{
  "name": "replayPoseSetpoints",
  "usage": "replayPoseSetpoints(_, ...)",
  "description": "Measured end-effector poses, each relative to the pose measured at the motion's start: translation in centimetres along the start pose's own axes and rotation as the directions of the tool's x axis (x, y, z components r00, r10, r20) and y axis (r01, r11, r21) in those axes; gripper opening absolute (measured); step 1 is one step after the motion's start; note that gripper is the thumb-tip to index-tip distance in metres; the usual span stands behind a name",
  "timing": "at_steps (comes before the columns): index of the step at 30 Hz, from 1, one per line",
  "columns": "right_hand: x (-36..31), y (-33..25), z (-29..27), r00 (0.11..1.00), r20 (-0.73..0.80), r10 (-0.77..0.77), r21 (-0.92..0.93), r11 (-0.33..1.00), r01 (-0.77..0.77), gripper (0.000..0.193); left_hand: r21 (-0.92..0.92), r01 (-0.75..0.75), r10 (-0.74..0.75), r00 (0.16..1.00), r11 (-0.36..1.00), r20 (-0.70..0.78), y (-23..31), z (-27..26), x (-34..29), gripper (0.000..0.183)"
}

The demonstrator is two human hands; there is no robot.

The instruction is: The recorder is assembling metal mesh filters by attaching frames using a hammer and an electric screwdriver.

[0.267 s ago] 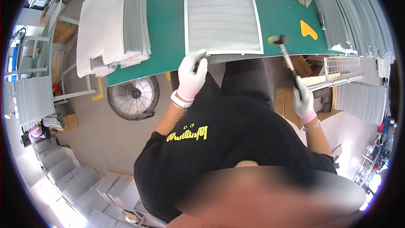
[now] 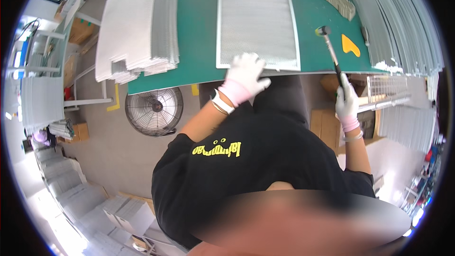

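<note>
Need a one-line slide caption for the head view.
Gloved left hand on framed mesh filter panel; right hand grips a mallet above green table.

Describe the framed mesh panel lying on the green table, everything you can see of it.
The mesh panel is a flat rectangle of fine silvery metal mesh set in a thin, pale metal frame. A small tan rectangular patch sits at the middle of its far edge. It lies flat on the green table, its near edge at the table's front edge. The gloved left hand rests on its near edge, fingers spread. The mallet in the right hand hovers to its right, apart from it.
</note>
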State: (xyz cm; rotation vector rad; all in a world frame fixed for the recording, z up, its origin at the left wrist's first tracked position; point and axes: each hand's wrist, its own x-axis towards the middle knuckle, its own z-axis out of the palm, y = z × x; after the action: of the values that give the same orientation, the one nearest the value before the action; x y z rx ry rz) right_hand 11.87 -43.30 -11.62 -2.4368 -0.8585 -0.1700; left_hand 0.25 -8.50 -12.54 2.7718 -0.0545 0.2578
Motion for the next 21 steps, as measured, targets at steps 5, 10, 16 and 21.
replayPoseSetpoints(5, 10.9, 1.2, 2.4, 0.989, -0.031, -0.146, -0.473, 0.874, 0.114, 0.071, 0.055, -0.172, 0.178, 0.976, 0.983, -0.123, 1.4, 3.5, -5.1, 0.005)
replayPoseSetpoints(10, 19.7, -2.6, 4.9, 0.923, 0.267, -0.278, 0.253, 0.944, 0.211, 0.073, 0.255, -0.275, 0.314, 0.941, 0.927, -0.124, 0.0, 6.9, -9.0, 0.015)
replayPoseSetpoints(16, 17.6, -6.5, -3.5, 0.866, 0.403, -0.297, 0.322, 0.931, 0.170, 0.033, -0.147, -0.290, 0.303, 0.950, 0.946, 0.070, -2.1, -0.2, -10.3, 0.042)
replayPoseSetpoints(21, 5.6, -7.6, -14.5, 0.989, -0.148, -0.028, 0.566, 0.818, 0.107, 0.056, 0.318, 0.264, 0.026, 0.731, 0.911, -0.682, -7.7, -11.0, -9.6, 0.047)
